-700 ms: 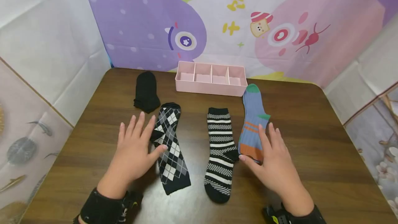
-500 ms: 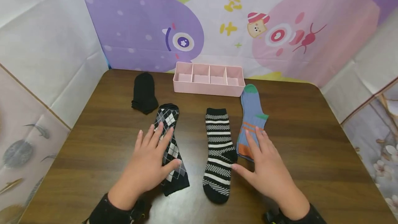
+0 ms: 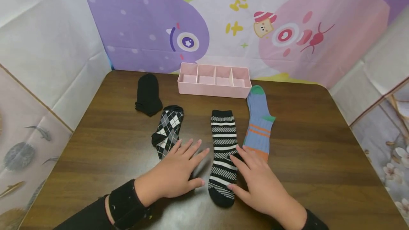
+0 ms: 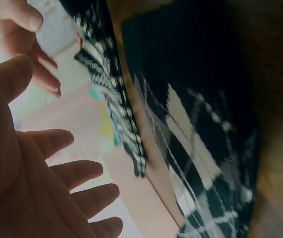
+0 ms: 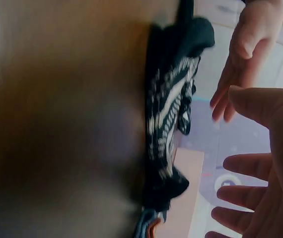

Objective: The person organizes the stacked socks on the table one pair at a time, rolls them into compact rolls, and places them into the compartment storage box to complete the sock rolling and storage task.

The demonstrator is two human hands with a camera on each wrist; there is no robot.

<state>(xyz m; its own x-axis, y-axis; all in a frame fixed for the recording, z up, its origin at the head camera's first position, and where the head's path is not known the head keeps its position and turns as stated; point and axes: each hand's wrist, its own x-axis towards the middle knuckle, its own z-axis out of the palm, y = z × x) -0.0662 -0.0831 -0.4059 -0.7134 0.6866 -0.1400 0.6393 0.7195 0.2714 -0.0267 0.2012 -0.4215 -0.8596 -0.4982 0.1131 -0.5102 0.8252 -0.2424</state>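
Head view: diffuse, moderately bright light; a pale sheen lies on the counter [image 3: 303,123] toward its near edge, left of the middle, with soft shadow beneath the left hand [image 3: 175,175]. The wall hanging [image 3: 230,49] is evenly lit and clear. Left wrist view: dim foreground against a hazy, bright background; the argyle sock [image 4: 196,134] is smeared, its dark parts losing detail. Right wrist view: counter blurred to plain brown, darkest near the striped sock [image 5: 159,109]; whether motion or focus softens its pattern cannot be told.
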